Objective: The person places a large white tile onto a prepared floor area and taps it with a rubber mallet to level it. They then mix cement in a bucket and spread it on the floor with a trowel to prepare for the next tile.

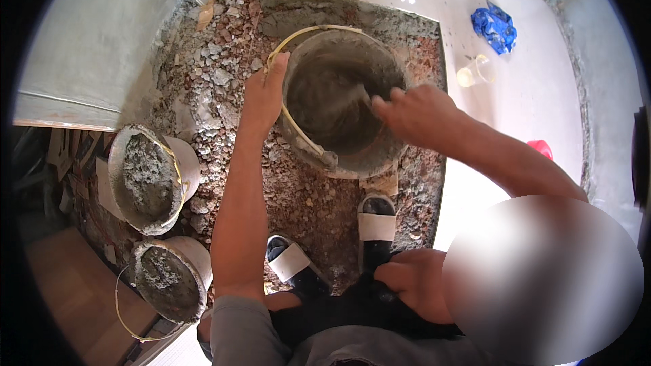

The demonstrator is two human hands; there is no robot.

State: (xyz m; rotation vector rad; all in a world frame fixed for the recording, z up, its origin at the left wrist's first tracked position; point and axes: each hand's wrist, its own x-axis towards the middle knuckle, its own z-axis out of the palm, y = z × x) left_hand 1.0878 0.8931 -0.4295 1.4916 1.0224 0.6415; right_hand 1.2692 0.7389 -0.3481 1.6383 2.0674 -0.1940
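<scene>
In front of me a large mortar-caked bucket stands on the rubble, with wet grey mortar inside. My left hand is closed on its left rim, thumb up beside the yellowish bail handle. Over the right side of the bucket, my right hand is closed around a tool whose grip is hidden by the fingers. What shows of it looks like a trowel blade, smeared by motion and reaching into the mortar.
Two smaller buckets of mortar, an upper one and a lower one, stand at left. Broken rubble covers the ground. Pale slabs at right carry a crumpled blue bag and a clear cup. A blurred patch hides the lower right.
</scene>
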